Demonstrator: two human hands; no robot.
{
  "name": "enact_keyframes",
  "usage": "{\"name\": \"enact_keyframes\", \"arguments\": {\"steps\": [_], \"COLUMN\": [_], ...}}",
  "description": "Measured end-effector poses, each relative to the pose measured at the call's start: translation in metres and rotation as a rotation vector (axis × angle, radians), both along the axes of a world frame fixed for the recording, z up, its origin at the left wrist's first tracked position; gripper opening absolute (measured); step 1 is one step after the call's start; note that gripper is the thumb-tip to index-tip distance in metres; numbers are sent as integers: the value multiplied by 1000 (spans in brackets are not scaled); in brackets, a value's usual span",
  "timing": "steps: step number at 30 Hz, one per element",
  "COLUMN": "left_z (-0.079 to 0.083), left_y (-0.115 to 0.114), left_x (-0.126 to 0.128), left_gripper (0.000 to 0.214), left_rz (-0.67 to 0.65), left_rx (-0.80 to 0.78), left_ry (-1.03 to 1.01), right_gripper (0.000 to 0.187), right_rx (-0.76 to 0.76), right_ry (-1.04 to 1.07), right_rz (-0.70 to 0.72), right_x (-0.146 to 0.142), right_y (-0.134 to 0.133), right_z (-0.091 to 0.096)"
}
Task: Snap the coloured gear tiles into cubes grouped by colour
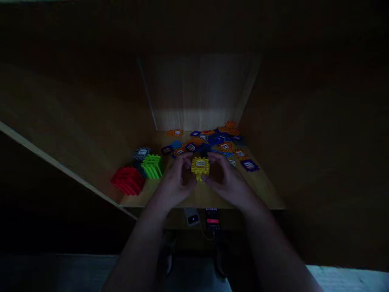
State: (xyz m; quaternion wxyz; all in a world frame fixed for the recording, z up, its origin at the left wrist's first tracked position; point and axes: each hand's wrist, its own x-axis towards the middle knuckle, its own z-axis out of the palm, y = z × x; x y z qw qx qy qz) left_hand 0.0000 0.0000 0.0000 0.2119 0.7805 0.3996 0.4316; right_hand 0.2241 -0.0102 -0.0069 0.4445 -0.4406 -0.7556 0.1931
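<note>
A small stack of yellow toothed plastic tiles (200,166) is held over the wooden desk (200,196) between both my hands. My left hand (176,180) grips its left side with curled fingers. My right hand (226,178) closes on its right side. To the left on the desk stand a green stack of tiles (152,166) and a red stack (128,181), with a grey stack (141,153) behind them. The picture is very dark.
Several loose orange, blue and purple tiles (212,140) lie scattered at the back of the desk. Wooden walls (200,93) close in the desk at the back and both sides. Two small devices (203,219) hang under the front edge.
</note>
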Motion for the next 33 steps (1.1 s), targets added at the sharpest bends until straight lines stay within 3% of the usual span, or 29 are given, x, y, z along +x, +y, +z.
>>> {"name": "enact_keyframes", "arguments": {"steps": [33], "left_z": [4], "left_y": [-3], "left_x": [1], "left_gripper": [60], "left_rz": [16], "left_rx": [36], "left_ry": [-2], "right_gripper": [64], "right_rx": [-5], "right_ry": [37], "right_rz": [-32], "right_x": [4], "right_y": [-3], "right_z": [2]}}
